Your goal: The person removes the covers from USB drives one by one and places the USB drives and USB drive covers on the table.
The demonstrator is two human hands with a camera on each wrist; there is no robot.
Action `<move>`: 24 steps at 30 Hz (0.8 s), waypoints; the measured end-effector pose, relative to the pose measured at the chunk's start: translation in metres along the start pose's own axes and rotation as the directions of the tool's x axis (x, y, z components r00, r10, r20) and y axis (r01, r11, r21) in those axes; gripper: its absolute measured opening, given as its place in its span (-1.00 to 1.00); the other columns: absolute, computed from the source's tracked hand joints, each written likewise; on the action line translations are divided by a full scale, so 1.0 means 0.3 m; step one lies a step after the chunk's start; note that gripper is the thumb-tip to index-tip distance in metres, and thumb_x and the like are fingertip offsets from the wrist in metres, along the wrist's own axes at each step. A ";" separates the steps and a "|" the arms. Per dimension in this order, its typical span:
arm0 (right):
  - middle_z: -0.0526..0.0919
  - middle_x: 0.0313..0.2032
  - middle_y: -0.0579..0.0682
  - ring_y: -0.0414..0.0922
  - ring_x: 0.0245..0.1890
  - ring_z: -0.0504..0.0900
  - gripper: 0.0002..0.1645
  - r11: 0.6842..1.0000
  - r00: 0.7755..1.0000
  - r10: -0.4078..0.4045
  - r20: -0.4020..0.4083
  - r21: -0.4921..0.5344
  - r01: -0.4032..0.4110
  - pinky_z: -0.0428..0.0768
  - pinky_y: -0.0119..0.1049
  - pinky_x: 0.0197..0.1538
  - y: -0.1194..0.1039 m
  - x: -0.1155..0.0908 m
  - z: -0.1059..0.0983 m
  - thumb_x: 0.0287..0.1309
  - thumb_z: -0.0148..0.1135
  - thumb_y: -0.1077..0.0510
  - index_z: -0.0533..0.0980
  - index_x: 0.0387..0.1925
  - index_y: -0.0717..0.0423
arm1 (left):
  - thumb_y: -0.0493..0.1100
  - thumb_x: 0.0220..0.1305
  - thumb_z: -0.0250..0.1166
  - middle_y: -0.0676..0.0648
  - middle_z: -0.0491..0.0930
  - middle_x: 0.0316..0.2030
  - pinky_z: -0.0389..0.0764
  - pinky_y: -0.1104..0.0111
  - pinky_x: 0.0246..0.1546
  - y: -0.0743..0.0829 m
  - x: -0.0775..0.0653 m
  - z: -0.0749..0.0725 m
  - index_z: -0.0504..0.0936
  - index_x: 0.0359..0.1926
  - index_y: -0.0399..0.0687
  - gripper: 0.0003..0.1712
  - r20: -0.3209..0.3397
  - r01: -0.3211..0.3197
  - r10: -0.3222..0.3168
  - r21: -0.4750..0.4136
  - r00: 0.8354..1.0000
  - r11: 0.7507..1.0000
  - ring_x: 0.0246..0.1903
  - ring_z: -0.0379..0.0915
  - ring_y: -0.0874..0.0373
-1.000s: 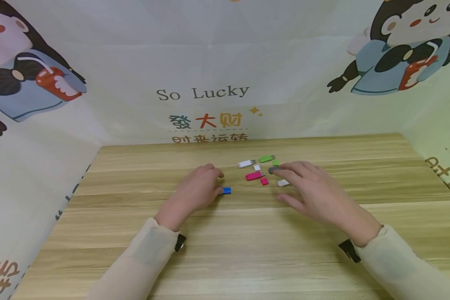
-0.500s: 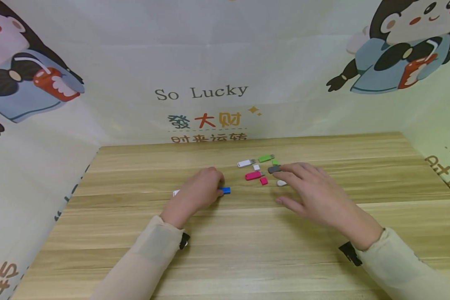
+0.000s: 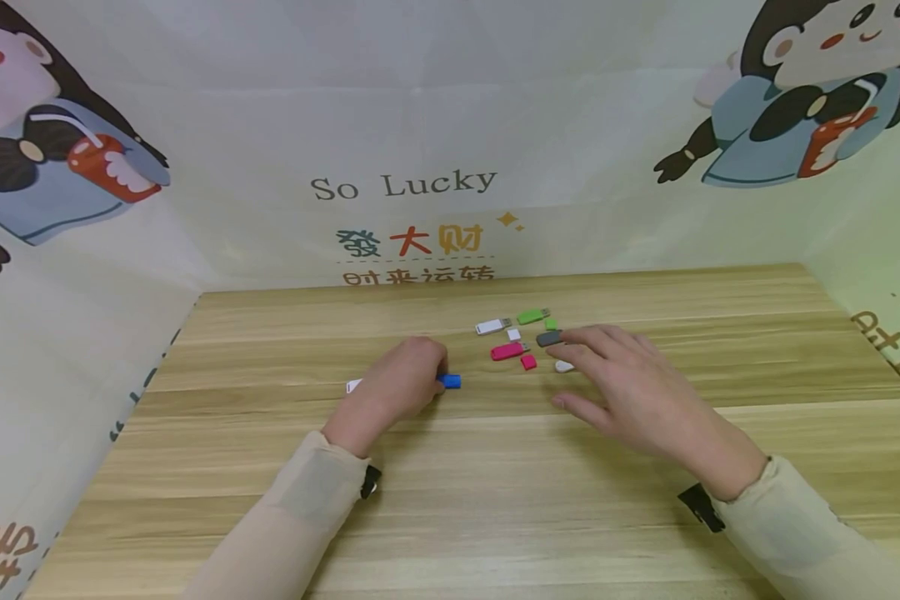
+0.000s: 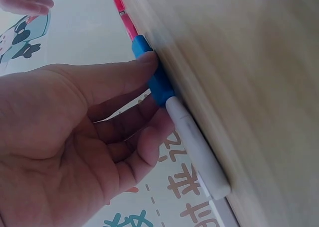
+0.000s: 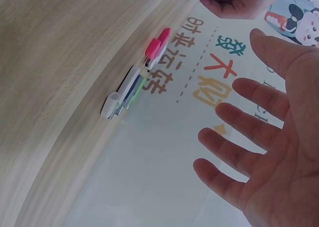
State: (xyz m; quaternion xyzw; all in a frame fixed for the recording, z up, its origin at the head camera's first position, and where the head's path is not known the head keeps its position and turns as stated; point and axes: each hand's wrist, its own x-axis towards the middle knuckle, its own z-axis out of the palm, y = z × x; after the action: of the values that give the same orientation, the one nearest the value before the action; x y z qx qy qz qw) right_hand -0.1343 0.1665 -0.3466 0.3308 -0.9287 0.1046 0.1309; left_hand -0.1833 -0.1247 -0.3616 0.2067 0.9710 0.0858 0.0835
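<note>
My left hand [image 3: 392, 385] pinches a blue USB stick [image 4: 160, 87] between thumb and fingers, down at the tabletop. The blue end [image 3: 452, 382] pokes out to the right of the fingers in the head view. Behind it in the left wrist view lies a white USB stick [image 4: 197, 147]; its tip [image 3: 353, 386] peeks out left of the hand. With fingers spread, my right hand [image 3: 633, 387] hovers by a grey USB stick [image 3: 548, 339] and a white one [image 3: 563, 366], partly covering both. It holds nothing.
Between the hands lie a pink USB stick [image 3: 506, 352], a white one [image 3: 489, 327] and a green one [image 3: 530, 317]. Small caps lie among them: pink [image 3: 528, 362], white [image 3: 513, 334], green [image 3: 551, 324]. A printed cloth [image 3: 420, 125] rises behind the wooden table [image 3: 495, 500].
My left hand has shifted slightly right and its fingers have closed in on the blue USB stick, uncovering the white tip at left. My right hand has barely moved.
</note>
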 end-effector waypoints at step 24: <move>0.45 0.28 -0.03 0.03 0.29 0.38 -0.33 1.000 1.000 -0.015 -0.005 -0.006 0.015 0.33 0.10 0.29 0.001 0.011 0.006 0.26 0.24 -0.24 0.48 0.30 -0.02 | -0.33 0.23 0.35 0.04 0.58 -0.34 0.55 0.33 -0.19 0.000 -0.013 -0.004 0.64 -0.31 -0.06 -0.92 -0.024 -0.036 0.036 -0.013 0.999 0.999 -0.31 0.47 0.17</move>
State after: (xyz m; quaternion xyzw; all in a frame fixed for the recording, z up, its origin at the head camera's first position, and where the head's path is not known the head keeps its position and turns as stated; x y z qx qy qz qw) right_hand -0.1374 0.1642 -0.3472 0.3373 -0.9261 0.1019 0.1350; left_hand -0.1801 -0.1263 -0.3599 0.2226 0.9675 0.0962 0.0716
